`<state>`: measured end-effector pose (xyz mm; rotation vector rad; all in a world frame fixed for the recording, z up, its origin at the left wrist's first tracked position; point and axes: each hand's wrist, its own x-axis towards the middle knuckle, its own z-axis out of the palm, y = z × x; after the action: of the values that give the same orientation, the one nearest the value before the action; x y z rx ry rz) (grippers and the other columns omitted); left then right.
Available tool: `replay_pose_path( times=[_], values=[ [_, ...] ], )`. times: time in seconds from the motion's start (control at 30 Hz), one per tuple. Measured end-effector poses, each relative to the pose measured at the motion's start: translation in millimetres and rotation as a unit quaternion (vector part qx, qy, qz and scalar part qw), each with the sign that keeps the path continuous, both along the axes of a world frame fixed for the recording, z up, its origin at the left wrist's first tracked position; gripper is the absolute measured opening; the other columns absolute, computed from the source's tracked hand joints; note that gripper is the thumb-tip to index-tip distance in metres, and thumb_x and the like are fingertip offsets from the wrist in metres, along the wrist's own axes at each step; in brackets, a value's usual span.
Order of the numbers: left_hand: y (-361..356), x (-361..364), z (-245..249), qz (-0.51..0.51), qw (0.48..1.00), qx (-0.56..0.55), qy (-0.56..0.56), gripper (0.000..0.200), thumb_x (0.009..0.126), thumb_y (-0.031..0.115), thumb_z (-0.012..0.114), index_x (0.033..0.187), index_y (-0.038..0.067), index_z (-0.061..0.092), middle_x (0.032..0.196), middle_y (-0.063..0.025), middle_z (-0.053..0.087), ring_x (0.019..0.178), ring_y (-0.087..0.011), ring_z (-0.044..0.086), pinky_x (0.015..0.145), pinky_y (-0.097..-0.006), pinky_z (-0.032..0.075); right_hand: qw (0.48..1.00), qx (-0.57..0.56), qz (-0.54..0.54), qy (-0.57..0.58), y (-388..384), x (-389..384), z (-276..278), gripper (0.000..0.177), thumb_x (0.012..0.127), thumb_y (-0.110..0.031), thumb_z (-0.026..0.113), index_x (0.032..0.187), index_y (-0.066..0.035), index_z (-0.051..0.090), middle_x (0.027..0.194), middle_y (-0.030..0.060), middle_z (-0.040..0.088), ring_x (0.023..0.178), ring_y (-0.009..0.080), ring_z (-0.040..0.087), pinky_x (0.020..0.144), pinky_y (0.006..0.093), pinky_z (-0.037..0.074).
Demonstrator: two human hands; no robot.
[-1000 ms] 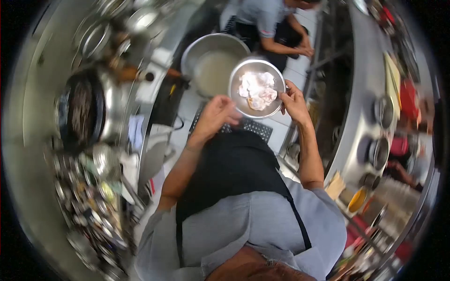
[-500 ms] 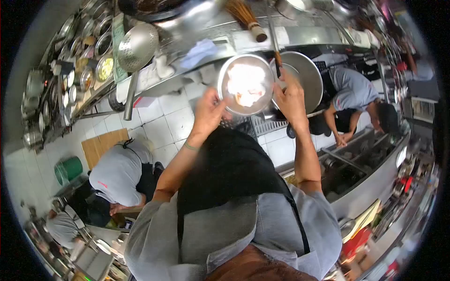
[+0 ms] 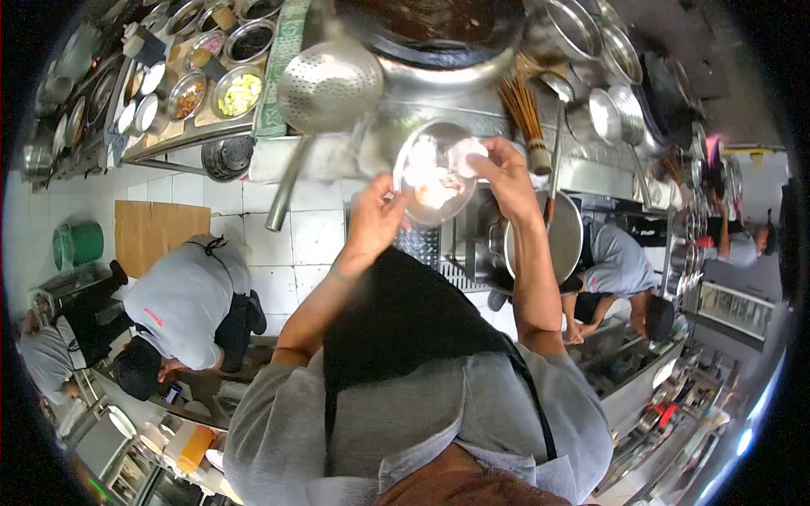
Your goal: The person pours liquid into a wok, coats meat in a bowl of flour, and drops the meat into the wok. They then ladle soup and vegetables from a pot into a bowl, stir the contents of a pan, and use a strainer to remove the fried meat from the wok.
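Observation:
A round metal bowl [image 3: 439, 196] is in front of my apron, its contents mostly washed out by glare, with some reddish-brown bits showing. My left hand [image 3: 374, 221] grips the bowl's left rim, thumb and fingers closed. My right hand [image 3: 506, 181] is at the bowl's upper right. Its fingers pinch a small white wad [image 3: 467, 158] over the rim; blur and glare hide what it is. Below and right of that hand stands a deep metal pot [image 3: 564, 240].
A wok [image 3: 434, 42] with dark liquid sits ahead, beside a perforated strainer [image 3: 329, 84] and a bamboo brush [image 3: 525, 118]. Ingredient bowls [image 3: 238, 93] line the left counter. Co-workers bend over at left [image 3: 190, 295] and right [image 3: 620, 261]. A ladle [image 3: 557, 143] leans by the pot.
The view has turned, bringing the wok and strainer further into sight. My right hand has moved up along the bowl's rim and now pinches a white wad. My left hand still grips the bowl.

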<state>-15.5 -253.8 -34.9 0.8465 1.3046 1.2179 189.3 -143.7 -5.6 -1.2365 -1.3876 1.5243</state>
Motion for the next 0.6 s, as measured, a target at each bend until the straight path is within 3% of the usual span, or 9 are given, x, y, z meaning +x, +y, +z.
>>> replay_pose_path(
  times=[0.03,0.17,0.27,0.4,0.43,0.53,0.6],
  values=[
    [6.3,-11.2,0.9,0.005,1.0,0.001,-0.003,0.012,0.094,0.005,0.06,0.089,-0.001,0.051,0.079,-0.0091,0.062,0.056,-0.0101,0.061,0.044,-0.0213,0.053,1.0,-0.006,0.021,0.016,9.8,-8.3,4.7,0.019,0.088,0.0,0.066,0.1,-0.005,0.052,0.089,0.0054,0.062,0.08,0.0123,0.057,0.071,0.0284,0.051],
    [22.5,-50.9,-1.8,0.031,0.999,-0.006,-0.025,0.015,0.095,0.012,0.063,0.102,0.0,0.058,0.078,-0.008,0.067,0.054,-0.0109,0.062,0.047,-0.0237,0.05,0.986,-0.052,0.051,0.153,35.9,-54.1,-1.3,0.026,0.087,0.005,0.066,0.105,-0.003,0.048,0.097,0.0079,0.06,0.084,0.0119,0.056,0.076,0.0266,0.049],
    [30.9,-75.4,-8.4,0.039,0.999,-0.006,-0.033,0.014,0.095,0.011,0.063,0.101,0.0,0.059,0.081,-0.0079,0.067,0.054,-0.0103,0.061,0.046,-0.0229,0.05,0.992,-0.056,0.05,0.098,45.0,-89.8,9.2,0.026,0.087,0.006,0.065,0.106,-0.003,0.049,0.096,0.0076,0.06,0.086,0.0128,0.057,0.079,0.0275,0.049],
    [35.2,-97.5,-10.0,0.037,0.998,0.004,-0.046,0.011,0.095,0.008,0.06,0.093,0.0,0.055,0.081,-0.0078,0.063,0.055,-0.0097,0.061,0.045,-0.0221,0.053,0.993,-0.111,0.033,0.039,53.9,-124.1,11.2,0.03,0.092,-0.016,0.069,0.111,-0.003,0.05,0.092,0.004,0.063,0.08,0.0112,0.06,0.067,0.0271,0.054],
    [35.9,-101.3,-8.8,0.038,0.998,0.005,-0.054,0.012,0.095,0.007,0.059,0.09,0.0,0.052,0.079,-0.0079,0.062,0.055,-0.0097,0.061,0.045,-0.0219,0.054,0.993,-0.117,-0.018,0.017,54.0,-134.4,12.1,0.034,0.092,-0.028,0.07,0.108,-0.003,0.054,0.089,0.0033,0.065,0.075,0.0097,0.061,0.06,0.0264,0.055],
    [35.8,-110.1,-9.1,0.048,0.995,0.006,-0.086,0.012,0.095,0.007,0.06,0.089,0.0,0.052,0.08,-0.0083,0.062,0.055,-0.0095,0.061,0.045,-0.0221,0.054,0.99,-0.138,0.005,0.007,65.5,-143.0,5.3,0.033,0.09,-0.032,0.072,0.105,-0.004,0.06,0.088,0.0057,0.068,0.074,0.0095,0.063,0.061,0.0262,0.055],
    [35.1,-114.8,-11.3,0.05,0.995,0.003,-0.084,0.012,0.095,0.008,0.06,0.09,0.001,0.052,0.079,-0.0082,0.062,0.055,-0.0096,0.061,0.045,-0.0223,0.054,0.992,-0.119,0.02,0.028,68.6,-148.1,3.4,0.023,0.093,-0.026,0.069,0.102,-0.004,0.066,0.09,0.006,0.071,0.073,0.0089,0.064,0.059,0.0257,0.055]
  ],
)
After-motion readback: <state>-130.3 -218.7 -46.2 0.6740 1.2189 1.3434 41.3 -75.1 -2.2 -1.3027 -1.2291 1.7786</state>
